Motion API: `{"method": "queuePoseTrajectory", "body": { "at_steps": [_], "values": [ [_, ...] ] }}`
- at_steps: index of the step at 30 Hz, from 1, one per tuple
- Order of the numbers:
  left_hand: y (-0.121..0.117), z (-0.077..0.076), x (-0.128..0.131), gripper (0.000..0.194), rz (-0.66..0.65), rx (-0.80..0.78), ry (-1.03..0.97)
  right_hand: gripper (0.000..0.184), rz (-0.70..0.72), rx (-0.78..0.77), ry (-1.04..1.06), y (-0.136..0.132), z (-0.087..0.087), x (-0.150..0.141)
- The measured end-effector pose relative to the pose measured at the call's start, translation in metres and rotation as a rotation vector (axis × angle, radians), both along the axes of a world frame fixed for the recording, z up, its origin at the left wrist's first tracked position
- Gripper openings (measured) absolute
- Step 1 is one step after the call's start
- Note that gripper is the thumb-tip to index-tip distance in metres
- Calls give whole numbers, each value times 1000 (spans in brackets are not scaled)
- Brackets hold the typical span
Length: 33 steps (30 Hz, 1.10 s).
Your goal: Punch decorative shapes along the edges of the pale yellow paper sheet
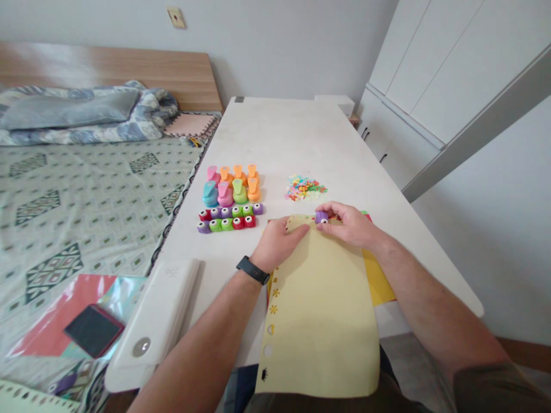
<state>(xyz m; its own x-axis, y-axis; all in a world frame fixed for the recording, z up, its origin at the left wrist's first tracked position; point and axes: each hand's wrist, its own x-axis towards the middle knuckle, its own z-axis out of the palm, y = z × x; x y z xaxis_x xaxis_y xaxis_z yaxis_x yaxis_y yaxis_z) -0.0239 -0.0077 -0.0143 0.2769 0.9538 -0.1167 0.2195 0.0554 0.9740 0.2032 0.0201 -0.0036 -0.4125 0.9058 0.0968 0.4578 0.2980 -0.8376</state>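
A pale yellow paper sheet [318, 321] lies on the white table [293, 135], with small punched shapes along its left edge. My left hand [275, 244] presses flat on the sheet near its far edge, holding nothing. My right hand [348, 225] pinches a small purple craft punch [321, 217] onto the sheet's far edge. A brighter yellow sheet [377, 281] sticks out beneath. Rows of small craft punches [228, 219] and larger pastel punches [232, 186] stand to the left of my hands. A heap of colourful paper cutouts [305, 188] lies beyond them.
A long white plastic case [155, 318] lies at the table's near left edge. Left of the table is a bed [86, 229] with bedding, coloured paper sheets and a black pad [93, 330]. White cupboards [447, 80] stand at the right.
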Motion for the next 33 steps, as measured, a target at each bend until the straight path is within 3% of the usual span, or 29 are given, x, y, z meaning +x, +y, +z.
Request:
{"method": "queuePoseTrajectory", "body": {
  "at_steps": [21,33],
  "values": [
    [-1,0,0,38,11,20,46,32,36,-54,48,-1,7,2],
    [-2,1,1,37,-5,17,43,28,33,-93,111,0,2,0]
  ]
}}
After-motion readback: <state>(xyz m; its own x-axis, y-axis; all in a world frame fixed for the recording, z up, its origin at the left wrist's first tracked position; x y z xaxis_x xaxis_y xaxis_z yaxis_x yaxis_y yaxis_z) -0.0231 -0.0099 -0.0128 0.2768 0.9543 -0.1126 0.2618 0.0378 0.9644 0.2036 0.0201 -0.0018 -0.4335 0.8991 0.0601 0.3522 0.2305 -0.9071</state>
